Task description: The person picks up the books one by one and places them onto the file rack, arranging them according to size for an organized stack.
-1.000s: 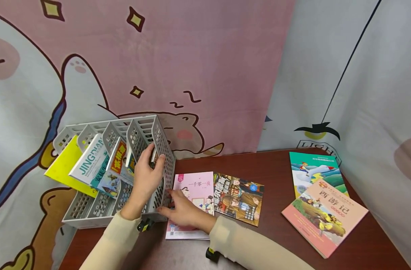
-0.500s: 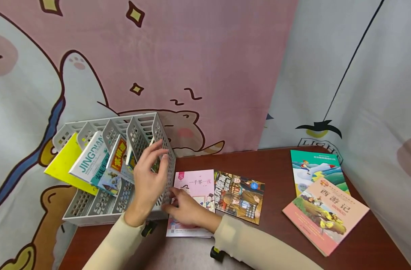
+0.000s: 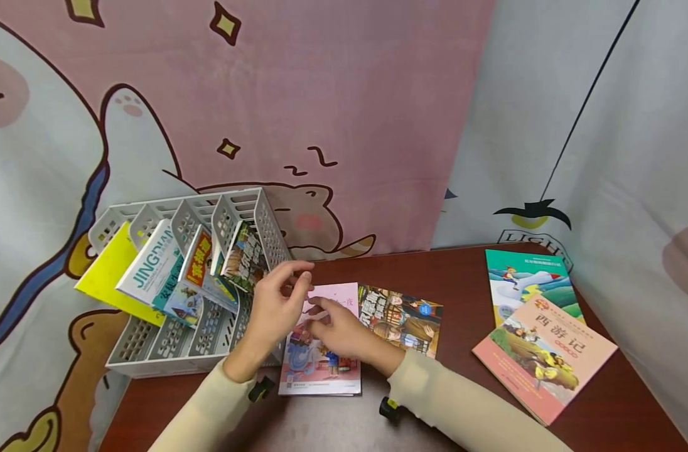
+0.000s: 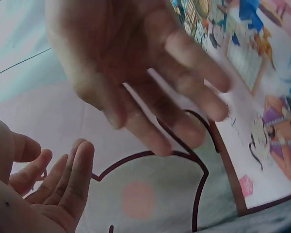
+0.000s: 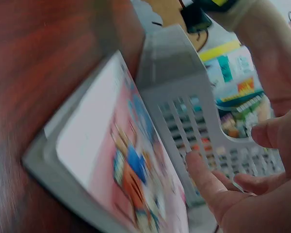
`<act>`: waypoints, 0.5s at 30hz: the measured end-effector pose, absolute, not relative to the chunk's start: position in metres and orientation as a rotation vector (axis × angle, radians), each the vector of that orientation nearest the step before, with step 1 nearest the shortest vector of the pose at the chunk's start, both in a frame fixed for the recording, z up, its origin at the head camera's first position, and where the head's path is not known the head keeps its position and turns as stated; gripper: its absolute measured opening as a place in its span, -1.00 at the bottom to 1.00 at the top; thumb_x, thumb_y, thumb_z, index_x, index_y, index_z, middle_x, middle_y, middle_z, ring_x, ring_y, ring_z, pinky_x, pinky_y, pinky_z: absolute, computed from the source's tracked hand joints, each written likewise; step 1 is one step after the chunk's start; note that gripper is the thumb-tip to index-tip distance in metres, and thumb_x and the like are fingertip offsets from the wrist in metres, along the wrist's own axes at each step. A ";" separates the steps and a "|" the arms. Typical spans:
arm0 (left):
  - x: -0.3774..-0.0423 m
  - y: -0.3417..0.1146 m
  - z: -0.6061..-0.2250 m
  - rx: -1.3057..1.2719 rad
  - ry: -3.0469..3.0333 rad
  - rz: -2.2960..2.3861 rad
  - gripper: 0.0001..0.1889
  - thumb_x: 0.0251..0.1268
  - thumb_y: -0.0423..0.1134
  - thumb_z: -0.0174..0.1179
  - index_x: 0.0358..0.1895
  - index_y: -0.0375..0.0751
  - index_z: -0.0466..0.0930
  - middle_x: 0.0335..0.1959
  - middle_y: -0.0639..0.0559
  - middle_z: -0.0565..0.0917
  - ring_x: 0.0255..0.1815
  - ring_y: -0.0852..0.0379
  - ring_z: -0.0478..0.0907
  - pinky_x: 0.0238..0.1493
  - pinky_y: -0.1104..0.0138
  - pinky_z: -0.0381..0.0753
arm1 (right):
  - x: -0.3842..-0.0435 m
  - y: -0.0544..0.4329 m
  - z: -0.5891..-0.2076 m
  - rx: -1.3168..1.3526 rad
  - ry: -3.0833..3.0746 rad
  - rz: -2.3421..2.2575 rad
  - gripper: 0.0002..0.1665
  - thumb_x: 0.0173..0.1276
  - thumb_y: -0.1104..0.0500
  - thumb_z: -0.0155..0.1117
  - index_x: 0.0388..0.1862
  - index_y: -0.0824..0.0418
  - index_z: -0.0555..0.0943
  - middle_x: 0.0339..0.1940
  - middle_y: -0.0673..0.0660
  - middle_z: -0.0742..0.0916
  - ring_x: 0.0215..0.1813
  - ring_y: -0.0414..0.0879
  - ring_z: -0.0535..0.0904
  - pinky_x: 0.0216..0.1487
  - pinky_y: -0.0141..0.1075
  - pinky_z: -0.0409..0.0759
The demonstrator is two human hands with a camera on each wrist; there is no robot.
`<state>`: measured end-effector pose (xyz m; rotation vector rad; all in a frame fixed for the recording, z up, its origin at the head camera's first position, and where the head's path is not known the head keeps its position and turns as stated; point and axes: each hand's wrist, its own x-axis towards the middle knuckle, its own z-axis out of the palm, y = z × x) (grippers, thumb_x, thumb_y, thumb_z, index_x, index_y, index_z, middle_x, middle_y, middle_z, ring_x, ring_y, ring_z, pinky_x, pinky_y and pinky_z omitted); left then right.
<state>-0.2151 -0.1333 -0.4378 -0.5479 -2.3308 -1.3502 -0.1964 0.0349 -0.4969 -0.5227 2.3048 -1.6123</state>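
Observation:
Neither hand holds anything, and the fingers of both are loosely bent. My left hand (image 3: 279, 311) hovers beside the right wall of the grey file rack (image 3: 169, 367), over the left edge of a pink book (image 3: 344, 376). Facing it, my right hand (image 3: 346, 333) is above the same book and covers part of its cover. The right wrist view shows that book's thick page edge (image 5: 82, 189) on the table. In the rack's rightmost slot leans a dark illustrated book (image 3: 245, 257). Other slots hold a yellow book (image 3: 109, 270), a white JINGDIAN book (image 3: 152, 270) and a red-and-yellow titled book (image 3: 199, 267).
A dark comic-style book (image 3: 403, 314) lies right of the pink one, partly behind my right forearm. Farther right, a pink-and-tan book (image 3: 547, 358) overlaps a green book (image 3: 527, 276). A patterned cloth (image 3: 366, 125) hangs behind the brown table (image 3: 446, 402).
My left hand has left the rack's rightmost slot and moved right and down, uncovering the dark book there. The right hand has drawn away from the rack's wall, to the right.

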 end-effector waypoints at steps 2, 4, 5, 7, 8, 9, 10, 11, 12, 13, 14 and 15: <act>-0.215 -0.129 -0.440 -0.544 -2.370 -1.358 -0.80 0.63 -0.30 0.29 0.14 -0.02 0.82 -0.17 0.02 0.82 -0.31 0.18 0.76 -0.31 0.44 0.71 | -0.200 0.047 -0.494 -0.500 2.308 -1.630 -0.34 0.68 0.06 0.20 0.65 0.27 0.45 0.40 0.36 0.71 0.26 0.18 0.80 0.14 -0.14 0.82; -0.214 -0.123 -0.441 -0.539 -2.411 -1.390 -0.80 0.64 -0.27 0.29 0.16 -0.02 0.80 -0.15 0.00 0.82 -0.30 0.15 0.77 -0.32 0.42 0.73 | -0.203 0.060 -0.490 -0.467 2.313 -1.647 -0.35 0.68 0.07 0.21 0.64 0.28 0.45 0.40 0.36 0.70 0.25 0.17 0.80 0.11 -0.15 0.83; -0.214 -0.121 -0.442 -0.536 -2.430 -1.411 -0.79 0.64 -0.25 0.29 0.17 -0.02 0.80 -0.14 0.00 0.82 -0.30 0.12 0.77 -0.32 0.40 0.75 | -0.204 0.068 -0.488 -0.448 2.326 -1.644 -0.35 0.69 0.07 0.21 0.64 0.27 0.45 0.41 0.34 0.70 0.25 0.16 0.80 0.09 -0.15 0.83; -0.214 -0.116 -0.444 -0.530 -2.466 -1.445 -0.78 0.65 -0.24 0.30 0.20 -0.02 0.79 -0.12 -0.02 0.82 -0.28 0.06 0.79 -0.30 0.39 0.77 | -0.207 0.083 -0.484 -0.419 2.355 -1.638 -0.36 0.71 0.07 0.22 0.64 0.26 0.45 0.41 0.33 0.69 0.25 0.14 0.80 0.10 -0.12 0.84; -0.214 -0.113 -0.445 -0.527 -2.482 -1.461 -0.78 0.65 -0.24 0.30 0.21 -0.01 0.78 -0.12 -0.04 0.82 -0.27 0.03 0.80 -0.29 0.38 0.78 | -0.207 0.091 -0.482 -0.402 2.363 -1.639 -0.37 0.72 0.07 0.22 0.65 0.25 0.45 0.42 0.32 0.68 0.23 0.15 0.81 0.11 -0.10 0.84; -0.214 -0.111 -0.445 -0.522 -2.498 -1.476 -0.77 0.65 -0.24 0.29 0.22 -0.01 0.78 -0.11 -0.04 0.83 -0.25 0.00 0.81 -0.29 0.38 0.78 | -0.208 0.099 -0.480 -0.391 2.369 -1.644 -0.37 0.73 0.08 0.22 0.65 0.26 0.44 0.42 0.33 0.68 0.21 0.17 0.81 0.11 -0.06 0.85; -0.215 -0.109 -0.446 -0.518 -2.512 -1.490 -0.77 0.65 -0.24 0.29 0.22 -0.01 0.77 -0.09 -0.05 0.83 -0.24 -0.03 0.81 -0.28 0.38 0.78 | -0.209 0.106 -0.479 -0.373 2.384 -1.641 -0.37 0.73 0.07 0.22 0.65 0.24 0.45 0.42 0.33 0.67 0.21 0.18 0.81 0.12 -0.04 0.85; -0.215 -0.107 -0.447 -0.510 -2.528 -1.497 -0.76 0.65 -0.23 0.29 0.23 -0.01 0.77 -0.08 -0.05 0.84 -0.23 -0.04 0.82 -0.27 0.37 0.79 | -0.209 0.114 -0.477 -0.352 2.397 -1.636 -0.38 0.73 0.07 0.22 0.65 0.22 0.45 0.43 0.33 0.67 0.21 0.20 0.81 0.13 -0.02 0.85; -0.215 -0.106 -0.448 -0.501 -2.548 -1.499 -0.76 0.65 -0.23 0.29 0.24 0.00 0.77 -0.05 -0.04 0.85 -0.20 -0.03 0.82 -0.25 0.36 0.79 | -0.209 0.121 -0.476 -0.331 2.403 -1.641 -0.38 0.73 0.06 0.23 0.65 0.21 0.45 0.43 0.33 0.67 0.22 0.22 0.81 0.16 0.01 0.85; -0.215 -0.105 -0.450 -0.490 -2.573 -1.494 -0.75 0.65 -0.22 0.29 0.25 0.02 0.76 0.00 -0.03 0.85 -0.17 -0.02 0.83 -0.23 0.35 0.79 | -0.209 0.128 -0.476 -0.317 2.412 -1.642 -0.38 0.74 0.05 0.24 0.65 0.21 0.45 0.43 0.34 0.68 0.22 0.25 0.80 0.18 0.02 0.85; -0.216 -0.104 -0.452 -0.480 -2.601 -1.478 -0.74 0.65 -0.20 0.29 0.26 0.03 0.75 0.05 -0.03 0.85 -0.13 0.00 0.83 -0.18 0.33 0.80 | -0.210 0.134 -0.476 -0.294 2.435 -1.632 -0.38 0.73 0.04 0.25 0.64 0.19 0.47 0.42 0.32 0.69 0.24 0.24 0.80 0.19 0.00 0.84; -0.216 -0.103 -0.454 -0.469 -2.633 -1.462 -0.73 0.65 -0.18 0.29 0.28 0.05 0.74 0.11 0.00 0.84 -0.09 0.03 0.82 -0.14 0.31 0.81 | -0.210 0.139 -0.476 -0.282 2.441 -1.635 -0.39 0.73 0.03 0.24 0.63 0.20 0.48 0.42 0.32 0.70 0.26 0.25 0.79 0.21 0.01 0.83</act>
